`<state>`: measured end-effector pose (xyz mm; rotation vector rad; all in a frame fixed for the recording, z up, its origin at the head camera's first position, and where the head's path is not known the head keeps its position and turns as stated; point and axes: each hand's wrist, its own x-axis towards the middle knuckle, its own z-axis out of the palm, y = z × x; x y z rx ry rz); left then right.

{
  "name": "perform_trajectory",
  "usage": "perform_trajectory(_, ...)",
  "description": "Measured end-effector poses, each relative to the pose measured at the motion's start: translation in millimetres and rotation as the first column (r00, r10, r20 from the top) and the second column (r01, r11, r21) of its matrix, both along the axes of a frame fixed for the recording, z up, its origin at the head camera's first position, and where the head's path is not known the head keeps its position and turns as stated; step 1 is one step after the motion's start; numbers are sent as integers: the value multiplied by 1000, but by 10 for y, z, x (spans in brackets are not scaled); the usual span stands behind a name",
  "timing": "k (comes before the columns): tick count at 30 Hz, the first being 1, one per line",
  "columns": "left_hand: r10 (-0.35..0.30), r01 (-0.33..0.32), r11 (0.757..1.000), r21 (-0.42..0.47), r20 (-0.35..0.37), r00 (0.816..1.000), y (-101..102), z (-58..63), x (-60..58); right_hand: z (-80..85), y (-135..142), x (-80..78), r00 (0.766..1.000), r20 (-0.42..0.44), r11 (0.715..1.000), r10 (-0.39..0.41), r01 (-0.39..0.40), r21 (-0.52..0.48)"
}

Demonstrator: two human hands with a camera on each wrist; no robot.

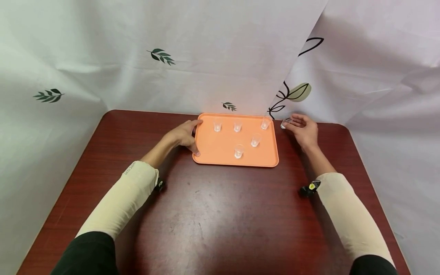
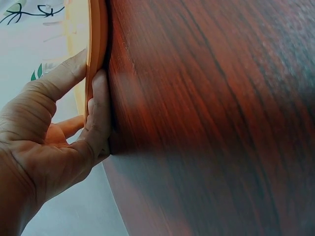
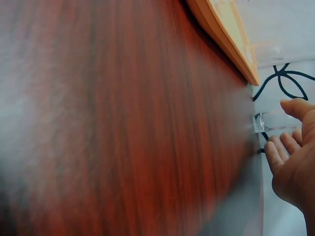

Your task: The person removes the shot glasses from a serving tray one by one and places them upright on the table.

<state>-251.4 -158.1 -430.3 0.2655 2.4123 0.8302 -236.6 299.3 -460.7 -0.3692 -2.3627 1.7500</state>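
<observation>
Six small clear cups [image 1: 238,153] are in view: five stand upright inside a shallow orange tray [image 1: 213,143], three along its far side and two nearer the viewer, right of centre. The sixth cup [image 1: 283,125] is on the table, just beyond the tray's right edge and apart from it. The cups look light and smooth, probably slippery and easily tipped; whether they are glass or plastic cannot be told. A gentle pinch on the side walls, below the rim, would suit them. The tray seems stiff and fairly light, best taken by the rims of its two short ends and kept level, as the cups could slide.

At the tray's left end, the left hand [image 1: 185,134] grips the edge, thumb on the rim and at least one finger tucked low against the outside. The right hand [image 1: 304,131] reaches around the sixth cup, thumb on one side and fingers on the other; I cannot tell whether they press on it. Farther out are a dark red-brown wood-grain table [image 1: 206,214], pale sleeves [image 1: 120,198] and a white backdrop [image 1: 206,46] printed with leaves.
</observation>
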Motion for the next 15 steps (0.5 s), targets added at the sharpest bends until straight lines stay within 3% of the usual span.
perform_trajectory(7,34,-34,999,-19,20,999,-17,-109,-84,11,13,110,1000,-6,1000,-4,4,6)
perform_trajectory(10,19,-19,1000,-11,18,1000,-35,-144,-116,10,24,154,1000,-18,1000,-6,6,-13)
perform_trajectory(15,7,-7,1000,-7,5,1000,-1,-65,-59,9,53,243,1000,-19,999,-23,22,-43)
